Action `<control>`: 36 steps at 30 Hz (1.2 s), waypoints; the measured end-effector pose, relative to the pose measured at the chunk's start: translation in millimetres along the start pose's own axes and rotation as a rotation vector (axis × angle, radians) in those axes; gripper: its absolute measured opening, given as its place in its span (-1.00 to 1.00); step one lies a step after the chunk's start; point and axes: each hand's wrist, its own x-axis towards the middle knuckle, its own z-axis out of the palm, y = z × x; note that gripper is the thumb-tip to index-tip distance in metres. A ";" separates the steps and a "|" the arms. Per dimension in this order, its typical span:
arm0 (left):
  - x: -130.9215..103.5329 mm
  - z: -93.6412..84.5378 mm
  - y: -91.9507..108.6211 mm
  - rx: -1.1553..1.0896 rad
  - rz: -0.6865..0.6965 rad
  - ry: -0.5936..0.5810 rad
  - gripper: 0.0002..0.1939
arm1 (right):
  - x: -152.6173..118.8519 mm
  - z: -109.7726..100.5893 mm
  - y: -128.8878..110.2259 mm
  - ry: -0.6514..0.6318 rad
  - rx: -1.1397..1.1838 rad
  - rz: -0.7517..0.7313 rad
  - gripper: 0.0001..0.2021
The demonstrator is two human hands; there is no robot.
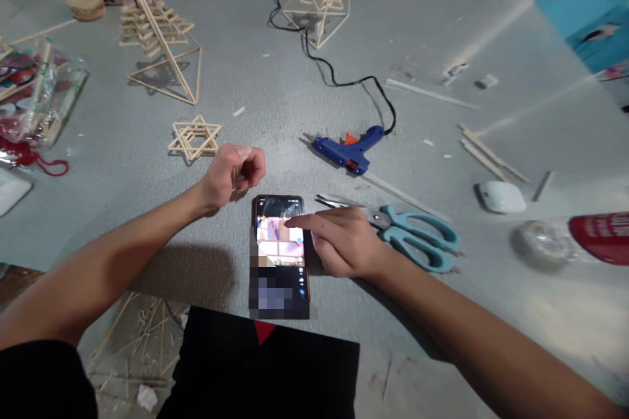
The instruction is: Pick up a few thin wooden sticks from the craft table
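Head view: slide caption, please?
Right hand pointing at a phone; left hand curled beside a stick star; glue gun and scissors nearby.

Tabletop (pixel 255 78): moderately lit, seemingly from above; pale glare streaks the right side, with a bright patch low right.
Left forearm (pixel 122 249): casts a broad, soft shadow toward the near edge.
Smartphone screen (pixel 280 245): glowing, its lower part blocky with pixelation.
Plastic bottle (pixel 599 237): soft in detail.
Right forearm (pixel 472 314): stretched by wide-angle distortion toward the corner.

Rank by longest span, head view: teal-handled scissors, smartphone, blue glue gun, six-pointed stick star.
1. Teal-handled scissors
2. Smartphone and blue glue gun: too close to rank
3. Six-pointed stick star
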 end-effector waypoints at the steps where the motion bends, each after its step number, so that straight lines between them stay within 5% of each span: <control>1: 0.1 -0.3 -0.2 0.000 0.002 -0.001 -0.43 | 0.2 0.0 -0.1 0.000 0.001 -0.001 -0.68; 36: 0.6 1.0 0.5 -0.007 -0.014 -0.006 -0.40 | -0.4 0.4 -0.6 -0.006 0.003 0.004 -0.67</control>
